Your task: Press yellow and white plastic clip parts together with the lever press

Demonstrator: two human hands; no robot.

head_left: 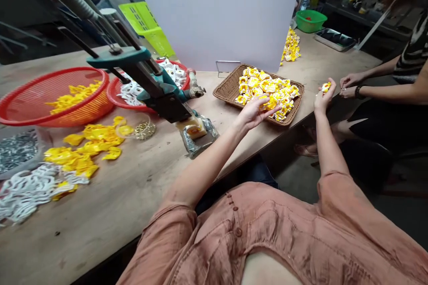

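A brown wicker basket [224, 91] on the table holds many small yellow-and-white plastic pieces [256, 81]. Over its front edge reaches my left hand [254, 113], palm up with the fingers stretched apart; the pieces behind it are partly hidden. I cannot make out whether the fingertips touch them. To the right of the basket, past the table edge, my right hand [323, 100] is raised with its fingers closed round a yellow-and-white plastic piece [326, 87].
A press machine [160, 84] stands left of the basket. Red baskets [103, 81] hold yellow and white parts. Loose yellow parts [100, 140], white parts [26, 191] and metal screws [16, 149] lie at left. A white panel [220, 13] rises behind. Another person's hands [351, 87] are at right.
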